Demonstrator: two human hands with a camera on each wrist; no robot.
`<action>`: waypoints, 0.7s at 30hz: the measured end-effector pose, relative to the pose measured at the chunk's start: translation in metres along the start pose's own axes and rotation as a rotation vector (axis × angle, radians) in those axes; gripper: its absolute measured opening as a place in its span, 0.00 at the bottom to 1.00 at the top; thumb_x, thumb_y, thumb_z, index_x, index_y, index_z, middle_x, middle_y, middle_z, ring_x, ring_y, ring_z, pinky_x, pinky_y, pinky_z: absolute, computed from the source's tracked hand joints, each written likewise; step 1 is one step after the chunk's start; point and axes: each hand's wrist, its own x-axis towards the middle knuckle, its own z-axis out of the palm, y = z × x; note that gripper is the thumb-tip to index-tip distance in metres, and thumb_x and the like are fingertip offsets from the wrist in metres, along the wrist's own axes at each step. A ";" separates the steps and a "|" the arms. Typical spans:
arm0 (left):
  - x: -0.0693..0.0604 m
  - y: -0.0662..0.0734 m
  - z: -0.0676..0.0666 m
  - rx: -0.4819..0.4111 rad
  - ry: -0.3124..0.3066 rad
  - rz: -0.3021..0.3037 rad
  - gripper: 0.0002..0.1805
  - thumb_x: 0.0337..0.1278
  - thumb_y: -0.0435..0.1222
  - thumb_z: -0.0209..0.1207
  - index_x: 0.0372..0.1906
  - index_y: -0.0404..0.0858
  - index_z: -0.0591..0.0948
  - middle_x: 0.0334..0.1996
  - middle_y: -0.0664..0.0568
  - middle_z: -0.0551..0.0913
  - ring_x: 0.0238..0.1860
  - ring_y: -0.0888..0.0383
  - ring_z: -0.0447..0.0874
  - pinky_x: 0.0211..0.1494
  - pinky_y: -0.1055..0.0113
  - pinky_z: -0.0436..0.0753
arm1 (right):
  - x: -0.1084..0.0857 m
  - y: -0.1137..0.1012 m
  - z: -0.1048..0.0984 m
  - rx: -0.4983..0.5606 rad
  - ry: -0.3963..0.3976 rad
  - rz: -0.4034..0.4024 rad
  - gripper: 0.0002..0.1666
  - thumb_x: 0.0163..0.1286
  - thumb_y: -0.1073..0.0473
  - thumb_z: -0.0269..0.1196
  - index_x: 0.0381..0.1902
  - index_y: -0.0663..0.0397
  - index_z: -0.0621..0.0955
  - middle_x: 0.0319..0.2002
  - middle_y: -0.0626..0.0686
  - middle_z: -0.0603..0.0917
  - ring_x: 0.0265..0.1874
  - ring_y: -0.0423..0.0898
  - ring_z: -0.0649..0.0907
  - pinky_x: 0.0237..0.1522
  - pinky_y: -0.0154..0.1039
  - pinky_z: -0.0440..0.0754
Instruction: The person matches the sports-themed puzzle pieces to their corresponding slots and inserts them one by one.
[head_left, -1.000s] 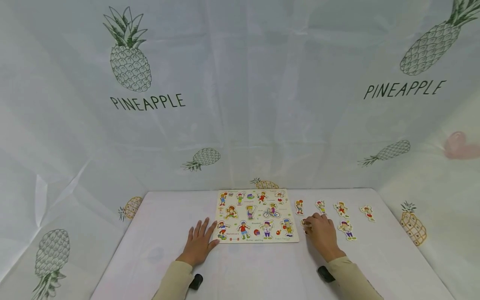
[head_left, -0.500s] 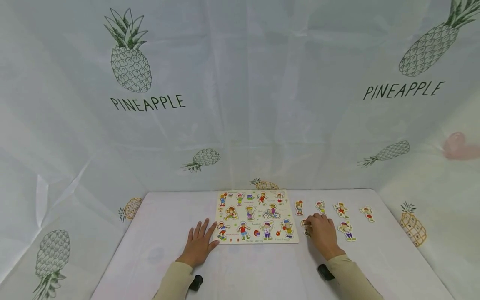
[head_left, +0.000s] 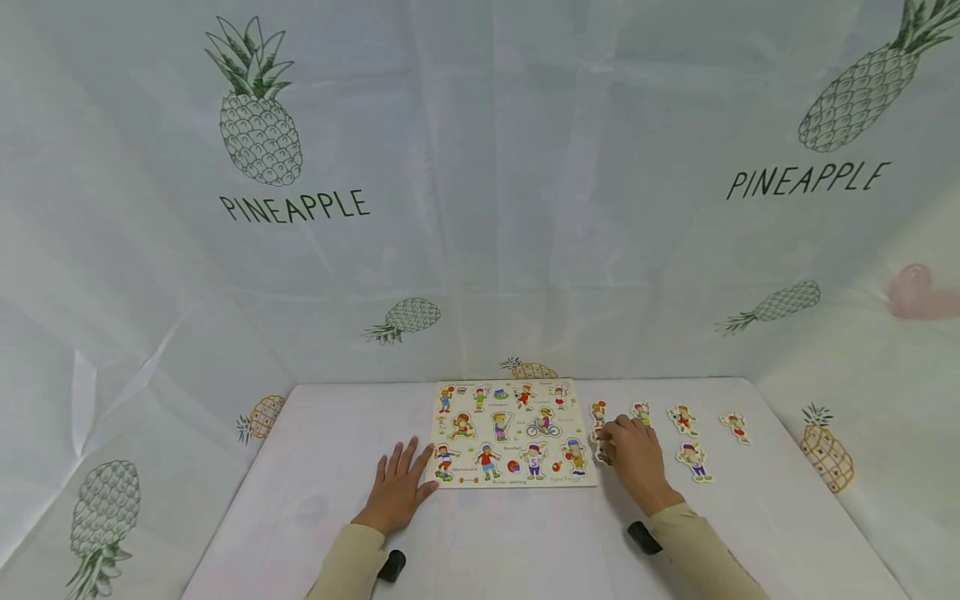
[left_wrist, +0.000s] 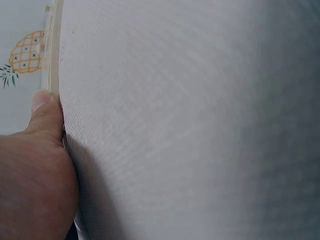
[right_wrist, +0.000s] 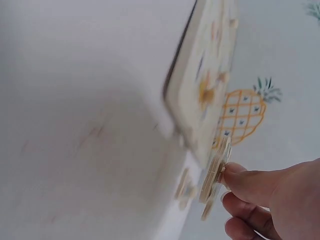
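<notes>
A wooden peg puzzle board with sports figures lies on the table. My left hand rests flat by its lower left corner, fingers spread. In the left wrist view the left thumb touches the board's edge. My right hand, right of the board, pinches a wooden puzzle piece by its peg between thumb and fingers. The right wrist view shows this piece held above the table near the board's corner; its picture faces away there. From the head, the fingers partly cover it.
Several loose figure pieces lie right of the board: a basketball player, a footballer, a tennis player and a purple-trousered figure. A pineapple-print cloth hangs behind the table.
My right hand has shifted slightly left and away from me, carrying the pinched puzzle piece toward the basketball player. The left hand and the board have stayed put.
</notes>
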 end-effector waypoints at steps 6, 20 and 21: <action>0.001 -0.002 0.003 0.044 0.012 -0.005 0.37 0.76 0.52 0.57 0.80 0.37 0.66 0.81 0.32 0.59 0.80 0.27 0.52 0.79 0.28 0.52 | 0.004 -0.025 0.001 0.033 0.012 -0.041 0.10 0.59 0.68 0.79 0.32 0.56 0.87 0.34 0.52 0.83 0.37 0.54 0.81 0.45 0.56 0.82; 0.003 -0.004 0.005 0.049 0.023 0.000 0.36 0.74 0.47 0.61 0.79 0.37 0.67 0.80 0.32 0.61 0.80 0.27 0.54 0.77 0.27 0.55 | 0.012 -0.080 0.026 0.059 0.031 -0.157 0.11 0.58 0.66 0.80 0.31 0.51 0.86 0.32 0.47 0.81 0.35 0.48 0.79 0.43 0.49 0.81; 0.002 -0.004 0.005 0.046 0.022 0.000 0.36 0.74 0.47 0.61 0.79 0.37 0.67 0.80 0.32 0.60 0.80 0.27 0.54 0.77 0.27 0.55 | 0.012 -0.084 0.028 0.057 0.030 -0.163 0.11 0.58 0.66 0.80 0.31 0.51 0.86 0.32 0.47 0.81 0.35 0.47 0.79 0.43 0.49 0.81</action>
